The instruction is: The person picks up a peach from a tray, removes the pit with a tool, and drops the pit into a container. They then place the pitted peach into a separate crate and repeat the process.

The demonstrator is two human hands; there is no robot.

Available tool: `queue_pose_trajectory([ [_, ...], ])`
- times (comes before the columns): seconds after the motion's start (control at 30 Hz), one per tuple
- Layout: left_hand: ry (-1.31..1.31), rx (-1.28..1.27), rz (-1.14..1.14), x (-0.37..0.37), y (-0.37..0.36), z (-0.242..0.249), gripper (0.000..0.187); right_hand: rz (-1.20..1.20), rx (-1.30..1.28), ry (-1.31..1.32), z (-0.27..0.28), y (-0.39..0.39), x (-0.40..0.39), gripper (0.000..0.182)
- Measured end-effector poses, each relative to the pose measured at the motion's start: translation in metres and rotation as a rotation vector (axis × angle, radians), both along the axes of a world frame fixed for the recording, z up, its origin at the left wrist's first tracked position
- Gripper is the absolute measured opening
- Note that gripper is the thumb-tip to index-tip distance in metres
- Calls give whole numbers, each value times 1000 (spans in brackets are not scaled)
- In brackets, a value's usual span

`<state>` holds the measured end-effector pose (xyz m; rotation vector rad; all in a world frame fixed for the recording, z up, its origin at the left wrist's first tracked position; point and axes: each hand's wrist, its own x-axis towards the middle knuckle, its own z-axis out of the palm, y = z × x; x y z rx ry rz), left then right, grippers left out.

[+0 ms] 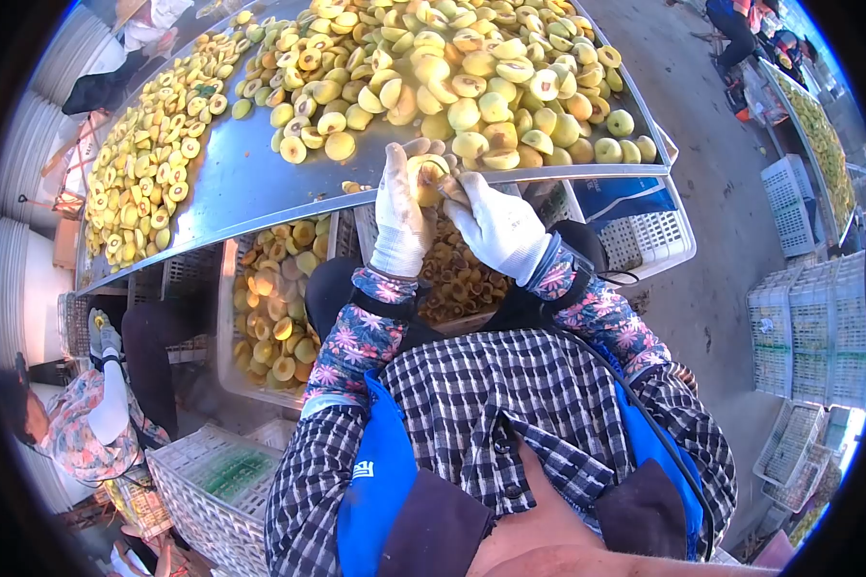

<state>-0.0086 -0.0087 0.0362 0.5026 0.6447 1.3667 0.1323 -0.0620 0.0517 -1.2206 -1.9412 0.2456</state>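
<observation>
In a white, stained glove, my left hand grips a yellow peach half at the near edge of the metal table. My right hand, also gloved, is closed close against that peach half. Its fingers pinch something small and dark at the fruit, too hidden to name. A large heap of halved yellow-green peaches lies on the table just beyond both hands. Under my hands, between my knees, a container of brown-yellow pieces is partly hidden by my arms.
Below the table at left stands a crate of peach halves. More halves cover the table's left side. A co-worker sits at far left. White crates are stacked at right, and a white basket is under the table corner.
</observation>
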Motion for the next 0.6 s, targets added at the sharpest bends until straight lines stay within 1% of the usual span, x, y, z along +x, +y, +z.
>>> queue_pose_trajectory([
  [0.03,0,32,20,1,-1,2,49,2,-2,2,-4,0,-1,32],
  [0.07,-55,-24,9,2,-4,6,46,8,-18,-29,-8,-1,-2,32],
  [0.1,-54,-26,9,2,-5,8,46,13,-34,-62,-9,-2,-3,32],
  [0.13,-63,-39,8,2,-7,8,44,10,-97,-70,-8,-4,-3,30],
  [0.2,-73,-54,6,3,-8,8,42,29,-138,-94,0,-6,-1,30],
  [0.27,-20,-89,7,3,-9,8,39,46,-181,-120,0,-7,0,30],
  [0.33,19,-80,6,3,-9,6,39,115,-166,-67,-8,-4,2,29],
  [0.37,58,-68,7,3,-10,5,38,112,-167,-67,-11,-4,3,29],
  [0.4,59,-69,5,0,-9,6,38,145,-237,-8,-12,-4,4,29],
  [0.43,141,-46,-50,-3,-8,8,38,181,-306,51,-15,-4,5,30],
  [0.47,224,-26,-106,-5,-9,9,38,180,-307,52,-24,0,7,30],
  [0.5,225,-29,-107,-5,-10,10,38,246,-263,32,-38,4,11,31],
  [0.53,231,-24,-112,-4,-11,12,36,311,-219,11,-33,4,9,33],
  [0.57,237,-16,-115,-4,-10,12,34,310,-219,13,-27,2,10,33],
  [0.6,239,-14,-116,-4,-9,12,34,372,-649,349,-19,-1,12,32],
])
